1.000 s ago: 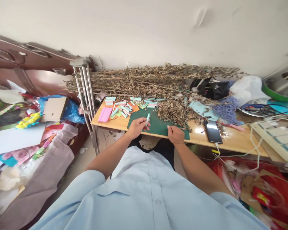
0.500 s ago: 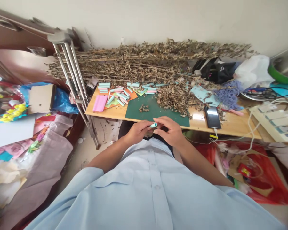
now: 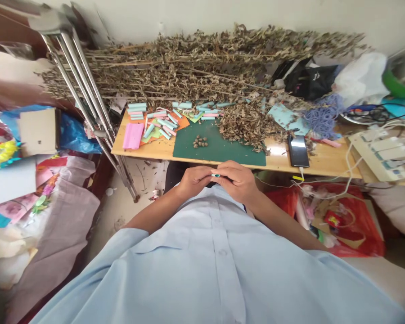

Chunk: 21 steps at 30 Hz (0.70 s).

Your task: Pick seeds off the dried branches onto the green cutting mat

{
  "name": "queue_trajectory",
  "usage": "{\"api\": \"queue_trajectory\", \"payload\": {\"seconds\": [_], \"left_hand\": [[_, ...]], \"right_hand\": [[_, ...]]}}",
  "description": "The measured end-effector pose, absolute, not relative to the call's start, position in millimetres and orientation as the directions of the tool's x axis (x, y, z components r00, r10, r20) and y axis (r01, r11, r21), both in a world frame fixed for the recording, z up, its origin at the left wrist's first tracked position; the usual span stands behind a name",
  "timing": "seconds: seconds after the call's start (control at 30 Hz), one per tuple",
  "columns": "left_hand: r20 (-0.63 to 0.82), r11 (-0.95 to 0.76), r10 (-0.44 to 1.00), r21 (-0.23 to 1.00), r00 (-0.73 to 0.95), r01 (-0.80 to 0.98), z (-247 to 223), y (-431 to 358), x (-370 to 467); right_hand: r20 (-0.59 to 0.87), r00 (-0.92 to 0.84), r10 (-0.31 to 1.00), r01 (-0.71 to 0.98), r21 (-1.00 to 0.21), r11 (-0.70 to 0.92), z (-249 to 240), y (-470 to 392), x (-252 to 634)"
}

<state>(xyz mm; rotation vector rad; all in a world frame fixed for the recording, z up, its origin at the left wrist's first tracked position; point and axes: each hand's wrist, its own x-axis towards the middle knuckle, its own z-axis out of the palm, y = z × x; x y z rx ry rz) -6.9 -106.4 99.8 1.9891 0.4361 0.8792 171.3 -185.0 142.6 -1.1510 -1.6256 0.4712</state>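
A small light-blue paper tube point(image 3: 215, 175) shows its open end between my two hands, just off the table's front edge. My left hand point(image 3: 196, 181) is closed round its left part. Fingers and thumb of my right hand point(image 3: 236, 181) pinch the open end from the right. Most of the tube is hidden by the fingers. Beyond my hands lies a green cutting mat point(image 3: 185, 150) with a small heap of brown dried balls point(image 3: 200, 142). Crumbled dry leaves point(image 3: 245, 123) cover its right part. More blue, pink and green paper tubes point(image 3: 167, 123) lie to the left.
Long dried plant stems point(image 3: 175, 67) are heaped along the wall. Metal crutches point(image 3: 84, 85) lean at the table's left end. A phone point(image 3: 298, 150) on a cable, purple yarn point(image 3: 324, 116) and a power strip point(image 3: 378, 153) lie to the right. Pink paper point(image 3: 132, 136) sits at left.
My right hand has moved in from above the tube and closed on its open end, which now looks flatter. The left hand keeps its hold. The view has tilted downward slightly.
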Motion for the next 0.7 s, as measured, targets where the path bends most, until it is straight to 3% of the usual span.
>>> {"api": "queue_trajectory", "payload": {"seconds": [0.2,0.33,0.47,0.57,0.7], "left_hand": [[0.334,-0.461,0.634,0.887,0.697,-0.005,103.1,-107.4,-2.8],[0.262,-0.389,0.690,0.920,0.675,0.041,103.4,-107.0,0.7],[0.250,-0.366,0.734,0.929,0.632,0.058,103.5,-106.8,3.4],[0.140,-0.206,0.769,0.978,0.624,0.034,101.5,-107.7,5.5],[-0.081,0.140,0.817,0.988,0.571,-0.060,95.0,-106.4,8.5]], "right_hand": [[0.396,0.149,0.906,0.386,-0.867,0.315,140.2,-188.3,173.5],[0.194,0.304,0.933,0.192,-0.971,0.140,129.8,-189.0,179.0],[0.037,0.361,0.932,0.049,-0.999,0.021,111.9,-190.2,183.8],[-0.010,0.377,0.926,-0.015,-1.000,-0.005,98.3,-190.7,185.8],[-0.036,0.370,0.929,-0.028,-0.999,-0.027,88.5,-189.9,186.7]]}}
